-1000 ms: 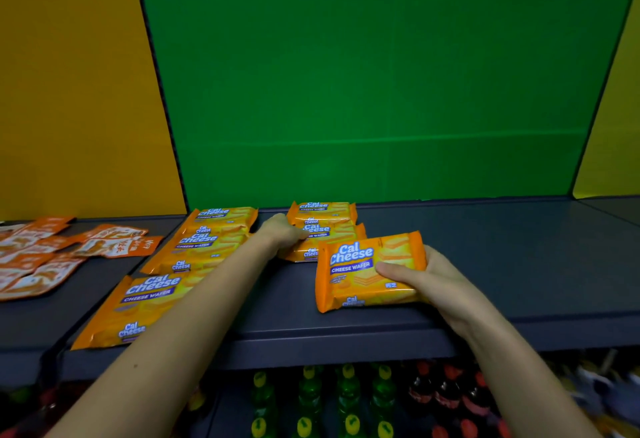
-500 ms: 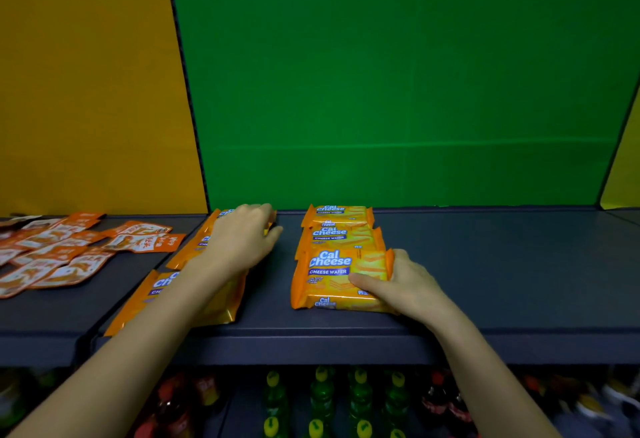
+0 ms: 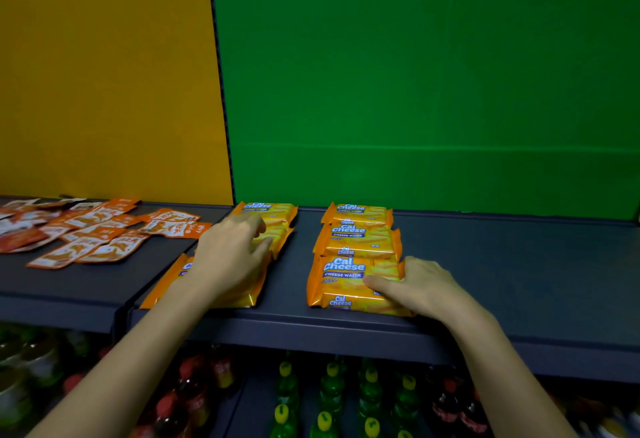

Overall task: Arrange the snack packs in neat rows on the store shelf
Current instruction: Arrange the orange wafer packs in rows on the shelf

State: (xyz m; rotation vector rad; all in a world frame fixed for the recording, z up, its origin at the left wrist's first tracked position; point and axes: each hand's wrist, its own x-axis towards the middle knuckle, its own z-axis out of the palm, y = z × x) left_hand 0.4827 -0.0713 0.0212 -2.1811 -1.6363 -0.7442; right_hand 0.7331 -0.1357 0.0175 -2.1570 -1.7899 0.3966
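Clasped by the right hand [image 3: 426, 285] is the front pack [image 3: 346, 285] of the right-hand row: the thumb is laid across the pack's face and the bent fingers are pressed against its right edge. This orange wafer pack is laid flat near the front lip of the dark shelf [image 3: 519, 281]. It is touched from behind by the middle pack [image 3: 358, 242], and the back pack [image 3: 358, 212] is set close to the rear wall, so that three packs are lined up from front to back.

Across a strip of bare shelf, the left row [image 3: 273, 210] of the same packs is covered by the left hand [image 3: 232, 257]. That hand is laid palm down and released, with loosely bent fingers resting on the second pack. The nearest left pack [image 3: 162, 290] is partly hidden under the hand and forearm and is turned at a slant.

Small orange sachets [image 3: 86, 233] are scattered over the neighbouring shelf section to the left. A green panel [image 3: 415, 91] is seen behind the packs and a yellow panel [image 3: 104, 74] beside it. Bottles [image 3: 332, 396] with yellow and red caps are stored below.
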